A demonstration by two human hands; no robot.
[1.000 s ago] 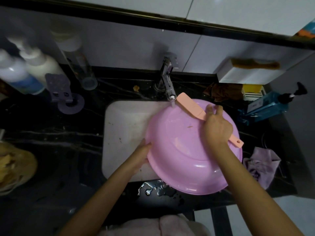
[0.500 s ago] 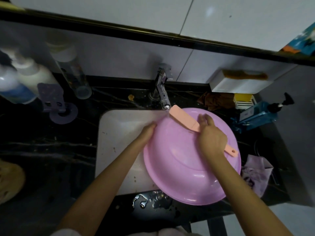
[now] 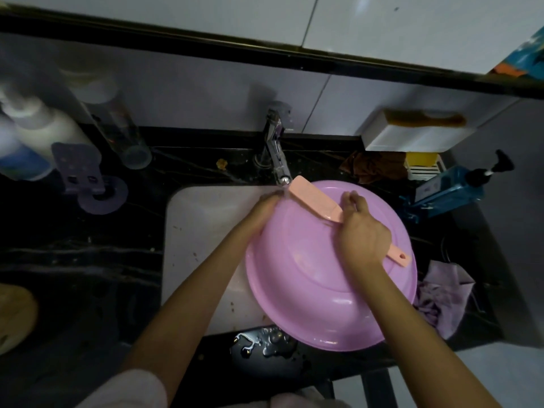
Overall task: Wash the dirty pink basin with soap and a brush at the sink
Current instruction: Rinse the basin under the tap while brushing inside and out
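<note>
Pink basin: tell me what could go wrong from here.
1. The pink basin lies tilted and overhangs the sink's near edge. The left hand holds only its far rim, so the wet basin could slip out.
2. The brush in the right hand works right beside the faucet and may knock it.
3. A puddle sits at the counter's front edge; more runoff may drip down.

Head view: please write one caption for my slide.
Right hand holds a pink brush on the pink basin under the tap; left hand steadies the rim over the sink.
</note>
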